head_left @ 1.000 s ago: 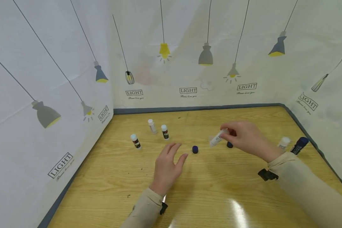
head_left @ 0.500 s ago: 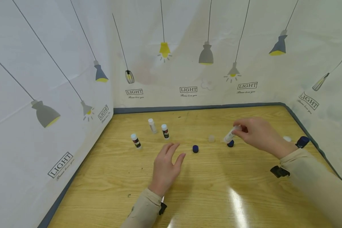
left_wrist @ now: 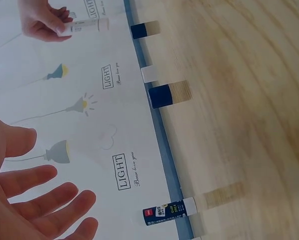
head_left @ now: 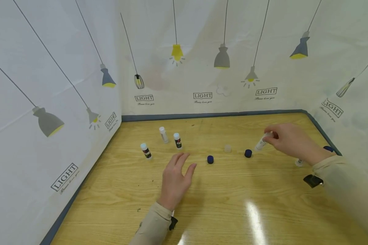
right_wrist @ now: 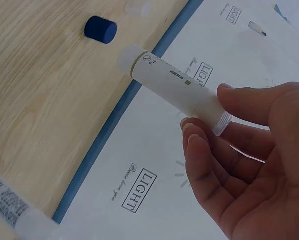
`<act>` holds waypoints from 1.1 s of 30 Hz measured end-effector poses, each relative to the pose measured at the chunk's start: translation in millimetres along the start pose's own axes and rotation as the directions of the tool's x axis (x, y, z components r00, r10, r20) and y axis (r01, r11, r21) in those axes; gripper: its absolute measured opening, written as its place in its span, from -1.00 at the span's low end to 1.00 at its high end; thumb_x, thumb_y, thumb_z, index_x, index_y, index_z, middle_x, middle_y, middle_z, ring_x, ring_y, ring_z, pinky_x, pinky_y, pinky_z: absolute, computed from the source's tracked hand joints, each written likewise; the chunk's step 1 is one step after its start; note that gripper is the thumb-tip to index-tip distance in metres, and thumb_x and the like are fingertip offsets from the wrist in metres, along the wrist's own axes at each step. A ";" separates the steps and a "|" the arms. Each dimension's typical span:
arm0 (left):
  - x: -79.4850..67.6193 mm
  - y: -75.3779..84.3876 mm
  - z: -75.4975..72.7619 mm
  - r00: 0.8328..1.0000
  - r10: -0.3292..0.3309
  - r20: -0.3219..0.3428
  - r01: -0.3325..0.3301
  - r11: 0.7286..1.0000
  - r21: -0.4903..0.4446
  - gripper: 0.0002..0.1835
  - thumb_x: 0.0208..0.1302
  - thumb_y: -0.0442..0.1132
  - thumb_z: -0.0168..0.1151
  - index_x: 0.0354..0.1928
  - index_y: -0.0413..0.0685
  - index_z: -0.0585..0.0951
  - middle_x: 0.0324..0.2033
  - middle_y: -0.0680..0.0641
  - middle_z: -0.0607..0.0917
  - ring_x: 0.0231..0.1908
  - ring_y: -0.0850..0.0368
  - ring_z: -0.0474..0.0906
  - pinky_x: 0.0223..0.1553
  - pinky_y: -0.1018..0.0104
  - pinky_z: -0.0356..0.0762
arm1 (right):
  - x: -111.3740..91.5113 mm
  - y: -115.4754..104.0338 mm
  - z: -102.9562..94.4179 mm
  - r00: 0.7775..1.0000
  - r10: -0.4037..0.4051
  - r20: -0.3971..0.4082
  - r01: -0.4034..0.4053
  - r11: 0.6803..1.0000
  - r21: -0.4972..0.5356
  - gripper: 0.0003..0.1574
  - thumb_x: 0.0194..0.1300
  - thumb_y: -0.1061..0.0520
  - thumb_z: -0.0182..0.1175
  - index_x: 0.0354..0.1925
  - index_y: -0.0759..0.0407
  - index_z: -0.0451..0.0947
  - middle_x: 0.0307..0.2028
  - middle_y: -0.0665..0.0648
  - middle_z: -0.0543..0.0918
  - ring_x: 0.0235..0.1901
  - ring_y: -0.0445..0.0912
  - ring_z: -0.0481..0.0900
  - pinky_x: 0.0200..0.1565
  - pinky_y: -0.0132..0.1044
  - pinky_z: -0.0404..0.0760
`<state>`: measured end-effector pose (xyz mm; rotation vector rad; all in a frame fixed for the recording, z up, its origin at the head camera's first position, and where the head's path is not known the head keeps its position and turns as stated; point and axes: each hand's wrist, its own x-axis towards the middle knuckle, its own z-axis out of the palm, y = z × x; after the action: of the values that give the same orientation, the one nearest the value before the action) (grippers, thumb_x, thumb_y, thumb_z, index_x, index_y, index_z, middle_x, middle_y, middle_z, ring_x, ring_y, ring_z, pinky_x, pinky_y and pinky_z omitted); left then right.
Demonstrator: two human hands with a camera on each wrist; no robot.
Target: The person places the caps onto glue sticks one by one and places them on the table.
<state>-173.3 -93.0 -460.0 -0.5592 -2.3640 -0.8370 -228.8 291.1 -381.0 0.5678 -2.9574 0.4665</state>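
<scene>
Head view: the right hand (head_left: 289,139) is hovering over the counter (head_left: 220,204), its grip clamped on a white tube (head_left: 260,143), which is tilting. Over the last second the hand has been travelling rightward; the tube is now hanging just right of the right-hand blue cap (head_left: 248,153), and that cap is showing fully. A clear cap (head_left: 227,148) and a left-hand blue cap (head_left: 210,159) are lying farther left. My reading: the tube is in mid-carry, not yet set down. The left hand (head_left: 175,178) is waiting above the counter, fingers apart, holding nothing, barely drifting. Beyond it a front dark-labelled stick (head_left: 146,151), a back dark-labelled stick (head_left: 178,141) and a pale stick (head_left: 164,134) are standing. Another white tube (head_left: 299,162) is showing in part beneath the right forearm; a blue top (head_left: 328,148) is peeking out behind.

Left wrist view: the left palm is facing the camera, fingers spreading, touching nothing. Across the counter the right hand is holding the white tube up, free of the surface.

Right wrist view: thumb and fingertips are pinching the tube by its ridged end; the translucent far end is pointing toward a blue cap without touching it. Whether that end is capped, I cannot tell.
</scene>
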 end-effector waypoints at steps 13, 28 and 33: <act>2.0 -6.4 -6.5 1.000 -0.028 -0.011 0.028 1.000 -0.003 -0.59 0.32 -0.18 0.41 0.16 -0.11 0.63 0.00 -0.10 0.63 -0.03 -0.01 0.63 -0.02 0.09 0.63 | -8.8 29.1 1.9 0.996 0.060 0.062 -0.058 0.998 -0.026 -0.64 0.36 0.07 0.32 -0.03 0.33 0.68 -0.34 0.09 0.71 -0.50 -0.16 0.53 -0.42 -0.14 0.54; 2.2 -11.6 -9.4 1.000 -0.009 -0.029 0.009 1.000 0.001 -0.59 0.32 -0.17 0.41 0.15 -0.16 0.64 0.01 -0.14 0.64 -0.04 -0.05 0.63 -0.05 0.04 0.64 | -23.2 48.5 6.5 0.985 0.114 0.132 -0.111 0.993 -0.024 -0.60 0.37 0.09 0.31 -0.01 0.40 0.66 -0.26 0.20 0.74 -0.37 -0.03 0.67 -0.38 -0.02 0.64; 0.9 -11.6 -9.9 0.999 -0.013 -0.039 0.013 1.000 0.002 -0.59 0.27 -0.23 0.45 0.14 -0.16 0.64 0.01 -0.14 0.64 -0.04 -0.06 0.64 -0.06 0.03 0.64 | -25.5 50.1 10.4 0.986 0.096 0.135 -0.089 0.995 -0.055 -0.64 0.34 0.12 0.32 -0.05 0.40 0.67 -0.31 0.16 0.74 -0.43 -0.09 0.64 -0.41 -0.06 0.64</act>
<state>-176.6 -107.7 -458.0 -0.5227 -2.3348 -0.8432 -224.3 340.9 -408.6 0.4775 -3.1277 0.3768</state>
